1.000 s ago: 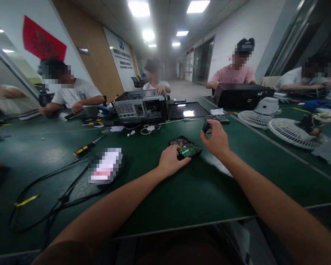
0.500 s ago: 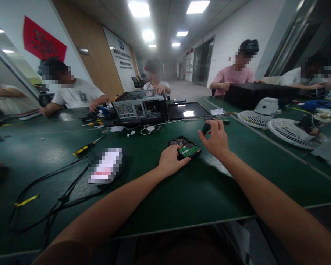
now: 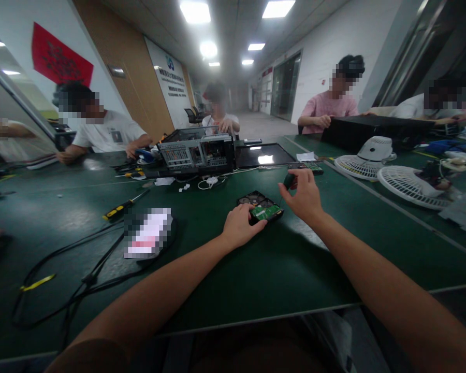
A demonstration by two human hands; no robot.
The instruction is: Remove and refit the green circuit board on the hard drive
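A black hard disk drive [image 3: 270,211] with a green circuit board on its upper side lies on the green table in front of me. My left hand [image 3: 241,225] grips its near left edge, thumb along the front and fingers over the left side. Above the drive's right end, my right hand [image 3: 305,194] pinches the dark handle of a screwdriver [image 3: 289,181]. Its thin shaft points down toward the drive's right edge; whether the tip touches a screw is too small to tell.
A yellow-black screwdriver [image 3: 118,210] and a black cable [image 3: 89,280] lie at left. An open computer case [image 3: 198,153] and a black panel [image 3: 264,155] stand beyond the drive. White fan parts [image 3: 357,167] lie at right. Several people sit around the table.
My hands and the hard disk drive stay almost in place. At the far right, the black case in front of the person in pink has shifted slightly rightward.
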